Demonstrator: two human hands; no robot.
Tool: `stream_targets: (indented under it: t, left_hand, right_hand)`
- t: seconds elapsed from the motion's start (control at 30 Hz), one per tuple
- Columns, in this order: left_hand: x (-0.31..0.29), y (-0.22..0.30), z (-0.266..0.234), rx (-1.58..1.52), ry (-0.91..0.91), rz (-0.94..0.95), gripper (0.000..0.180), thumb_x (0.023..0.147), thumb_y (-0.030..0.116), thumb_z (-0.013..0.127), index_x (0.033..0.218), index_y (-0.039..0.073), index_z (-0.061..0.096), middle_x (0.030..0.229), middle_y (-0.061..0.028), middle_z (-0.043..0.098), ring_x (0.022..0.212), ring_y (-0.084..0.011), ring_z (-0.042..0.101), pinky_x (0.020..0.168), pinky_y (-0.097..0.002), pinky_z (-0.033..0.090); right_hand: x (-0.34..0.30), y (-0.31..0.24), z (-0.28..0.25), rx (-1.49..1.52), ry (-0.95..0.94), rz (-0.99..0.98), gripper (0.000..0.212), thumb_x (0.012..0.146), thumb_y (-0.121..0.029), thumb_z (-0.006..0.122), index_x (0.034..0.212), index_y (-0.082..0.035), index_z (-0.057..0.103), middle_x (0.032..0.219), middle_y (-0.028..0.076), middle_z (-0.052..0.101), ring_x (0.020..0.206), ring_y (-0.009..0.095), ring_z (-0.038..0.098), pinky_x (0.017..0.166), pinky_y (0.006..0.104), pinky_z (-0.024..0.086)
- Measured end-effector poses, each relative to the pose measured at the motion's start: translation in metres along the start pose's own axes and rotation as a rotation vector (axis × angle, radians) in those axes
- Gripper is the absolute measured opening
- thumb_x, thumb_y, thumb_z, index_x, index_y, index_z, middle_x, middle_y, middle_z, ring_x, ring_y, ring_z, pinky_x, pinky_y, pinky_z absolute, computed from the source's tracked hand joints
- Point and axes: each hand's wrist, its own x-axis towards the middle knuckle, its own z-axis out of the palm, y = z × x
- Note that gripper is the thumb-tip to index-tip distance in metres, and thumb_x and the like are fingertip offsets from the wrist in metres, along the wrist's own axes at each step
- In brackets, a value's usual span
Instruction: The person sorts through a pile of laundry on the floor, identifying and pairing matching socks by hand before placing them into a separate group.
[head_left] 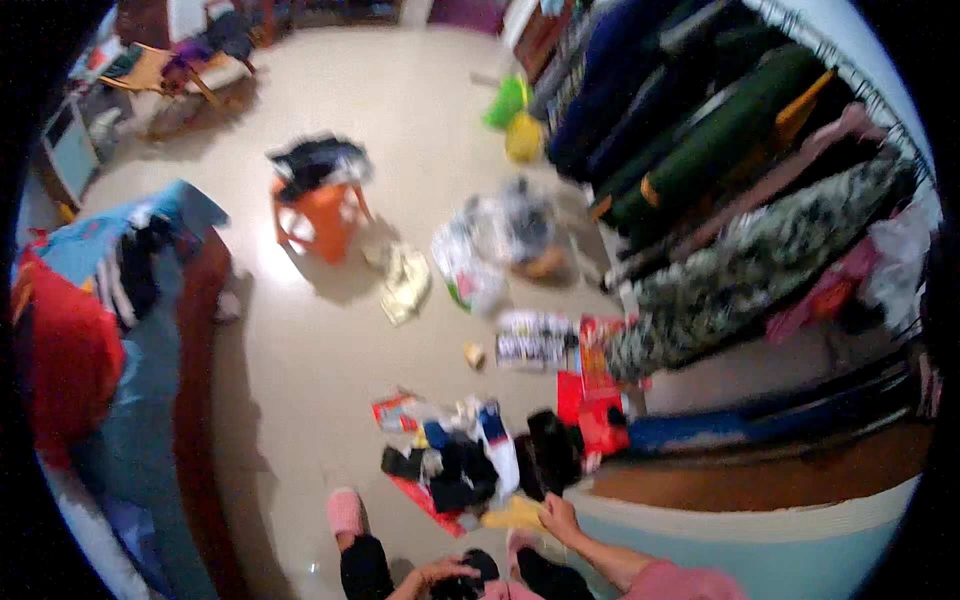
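Note:
Low in the view, my right hand (561, 522) is closed at the edge of a yellow cloth (513, 514), its fingers seeming to pinch it. My left hand (437, 576) lies near my lap, curled against a dark bundled cloth (481, 568); blur hides its exact kind. Ahead of both hands spreads a pile of small black, white and blue clothes (462, 468) on the floor. A dark brown or black item (552, 452) lies at the pile's right side, just beyond my right hand.
Hanging clothes (720, 150) line a rack on the right. Red boxes (596, 410) lie below it. An orange stool (325, 222) bears dark clothes. Clear plastic bags (505, 235) and a pale yellow cloth (404, 284) lie on the floor. A bed (150, 370) stands left.

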Motion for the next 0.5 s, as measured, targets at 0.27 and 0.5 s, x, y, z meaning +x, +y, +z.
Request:
stream_targets:
  t: [0.27, 0.5]
  left_hand:
    - [-0.238, 0.082, 0.072, -0.124, 0.066, 0.432, 0.081, 0.076, 0.036, 0.073, 0.140, 0.001, 0.039, 0.129, -0.0108, 0.054, 0.119, -0.0171, 0.048, 0.099, -0.0287, 0.040]
    - [-0.470, 0.123, 0.131, -0.138, 0.251, 0.645, 0.062, 0.080, 0.029, 0.072, 0.132, 0.005, 0.049, 0.114, -0.0061, 0.062, 0.100, -0.0135, 0.059, 0.085, -0.0270, 0.049]
  right_hand:
    - [-0.019, -0.154, -0.115, 0.015, -0.069, -0.126, 0.013, 0.071, -0.014, 0.055, 0.078, -0.005, 0.050, 0.066, 0.018, 0.055, 0.065, 0.035, 0.059, 0.057, 0.0460, 0.045]
    - [-0.108, -0.317, -0.190, 0.053, 0.010, -0.186, 0.016, 0.075, -0.012, 0.046, 0.085, -0.005, 0.057, 0.074, 0.020, 0.061, 0.075, 0.034, 0.063, 0.069, 0.0430, 0.049]
